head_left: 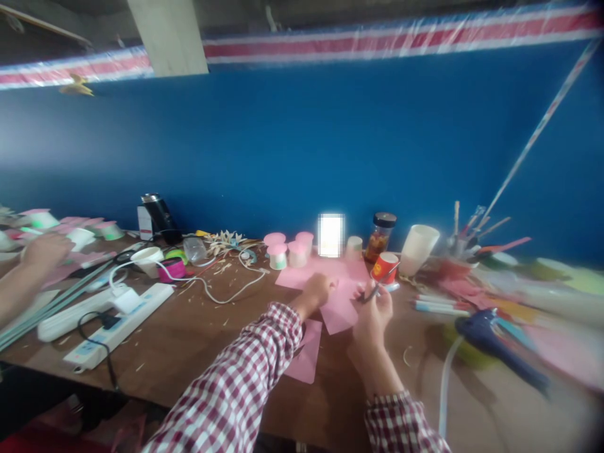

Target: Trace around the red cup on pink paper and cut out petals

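My left hand (317, 292) is closed on the edge of a pink paper sheet (340, 308) that lies on the brown table (198, 340). My right hand (375, 311) grips a pair of scissors (372, 293) just right of that sheet, blades pointing toward a red paper cup (384, 267). More pink paper (306, 355) lies under my left forearm. Both sleeves are red-and-white checked.
Pink-topped cups (287, 248), a bright phone screen (331, 235), a jar (380, 236) and a white cup (418, 248) stand along the blue wall. Power strips (117, 321) and cables lie left; another person's hand (44, 251) works at far left. A blue glue gun (495, 340) and markers lie right.
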`<state>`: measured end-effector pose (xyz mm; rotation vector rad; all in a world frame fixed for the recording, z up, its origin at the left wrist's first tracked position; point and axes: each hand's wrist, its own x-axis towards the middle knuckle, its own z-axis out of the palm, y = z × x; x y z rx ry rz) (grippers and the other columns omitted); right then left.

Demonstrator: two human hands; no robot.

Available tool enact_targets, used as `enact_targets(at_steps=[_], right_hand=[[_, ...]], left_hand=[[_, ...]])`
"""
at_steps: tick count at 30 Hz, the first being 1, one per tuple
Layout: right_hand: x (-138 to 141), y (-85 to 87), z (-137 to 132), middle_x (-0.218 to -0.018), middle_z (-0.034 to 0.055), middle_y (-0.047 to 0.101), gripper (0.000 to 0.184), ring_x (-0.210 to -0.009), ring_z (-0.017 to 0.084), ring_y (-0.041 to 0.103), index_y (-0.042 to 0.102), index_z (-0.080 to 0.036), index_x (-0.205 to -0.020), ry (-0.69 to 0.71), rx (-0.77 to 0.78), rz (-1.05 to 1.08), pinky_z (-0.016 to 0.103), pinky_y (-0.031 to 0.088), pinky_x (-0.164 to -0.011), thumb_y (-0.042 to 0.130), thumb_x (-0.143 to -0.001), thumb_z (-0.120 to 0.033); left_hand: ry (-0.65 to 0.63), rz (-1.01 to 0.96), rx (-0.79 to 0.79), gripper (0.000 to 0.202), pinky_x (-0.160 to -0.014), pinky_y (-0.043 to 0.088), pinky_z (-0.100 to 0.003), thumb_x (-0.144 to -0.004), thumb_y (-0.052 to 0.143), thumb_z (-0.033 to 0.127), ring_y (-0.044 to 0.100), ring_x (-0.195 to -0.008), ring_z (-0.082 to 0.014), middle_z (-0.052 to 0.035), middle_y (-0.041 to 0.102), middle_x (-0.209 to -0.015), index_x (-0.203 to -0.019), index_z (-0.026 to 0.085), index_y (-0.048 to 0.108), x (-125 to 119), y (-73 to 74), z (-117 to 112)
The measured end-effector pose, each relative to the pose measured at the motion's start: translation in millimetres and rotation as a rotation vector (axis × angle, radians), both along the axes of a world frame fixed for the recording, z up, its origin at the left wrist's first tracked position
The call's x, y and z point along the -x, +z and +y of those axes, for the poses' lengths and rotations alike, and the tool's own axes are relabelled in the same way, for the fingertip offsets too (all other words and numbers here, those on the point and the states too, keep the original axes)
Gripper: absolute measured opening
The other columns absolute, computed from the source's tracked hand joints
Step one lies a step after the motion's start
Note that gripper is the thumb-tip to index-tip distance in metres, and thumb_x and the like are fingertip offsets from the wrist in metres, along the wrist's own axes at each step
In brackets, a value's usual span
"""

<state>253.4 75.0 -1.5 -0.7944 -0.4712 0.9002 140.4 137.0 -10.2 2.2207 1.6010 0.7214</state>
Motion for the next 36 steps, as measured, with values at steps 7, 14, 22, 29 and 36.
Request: enact_targets(at_steps=[7, 14, 22, 29, 36], right_hand=[[2.8, -3.0, 2.1, -0.071, -0.0062, 0.053, 0.036, -0.055, 0.005, 0.053, 0.05, -0.02, -0.088, 0.038, -0.016, 0.0, 0.02, 0.047, -0.055, 0.07, -0.07, -0.042], [2.4, -3.9, 3.0, -0.067, -0.0061, 0.053, 0.035, -0.054, 0.005, 0.052, 0.05, -0.019, -0.087, 0.042, -0.031, -0.015, 0.019, 0.045, -0.054, 0.07, -0.071, -0.043], [3.7, -2.6, 0.2, -0.068, -0.0026, 0.056, 0.043, -0.051, 0.007, 0.053, 0.05, -0.017, -0.092, -0.001, 0.068, -0.155, 0.017, 0.039, -0.044, 0.064, -0.072, -0.053], [3.1, -2.2, -1.0, -0.065, -0.0039, 0.056, 0.042, -0.051, 0.008, 0.054, 0.05, -0.017, -0.094, 0.002, 0.076, -0.162, 0.017, 0.038, -0.044, 0.064, -0.073, -0.051], [6.8, -2.3, -3.8, -0.064, -0.0048, 0.057, 0.037, -0.051, 0.006, 0.054, 0.051, -0.019, -0.089, 0.071, 0.12, -0.12, 0.014, 0.036, -0.043, 0.068, -0.071, -0.046]], left_hand=[[0.05, 0.088, 0.03, 0.026, -0.067, 0.04, -0.028, -0.081, 0.043, 0.024, 0.058, -0.073, -0.0188, -0.0079, 0.065, -0.077, -0.068, 0.017, 0.064, 5.5, 0.1, -5.2], [0.065, 0.185, 0.084, 0.02, -0.065, 0.039, -0.028, -0.078, 0.05, 0.029, 0.059, -0.073, -0.0194, -0.0085, 0.066, -0.077, -0.073, 0.016, 0.064, -6.6, -1.9, 1.8], [0.079, 0.215, 0.081, 0.028, -0.071, 0.039, -0.031, -0.085, 0.035, 0.021, 0.058, -0.081, -0.0213, -0.0117, 0.064, -0.086, -0.077, 0.014, 0.061, -16.0, -5.4, 6.3], [0.084, 0.125, 0.09, 0.029, -0.067, 0.04, -0.03, -0.087, 0.028, 0.018, 0.055, -0.073, -0.0186, -0.0096, 0.06, -0.08, -0.073, 0.015, 0.053, -3.4, 6.5, 2.4], [-0.019, -0.001, 0.155, 0.016, -0.058, 0.041, -0.025, -0.084, 0.041, 0.023, 0.056, -0.064, -0.0144, -0.0021, 0.061, -0.072, -0.077, 0.017, 0.054, 72.8, 36.0, -45.5]])
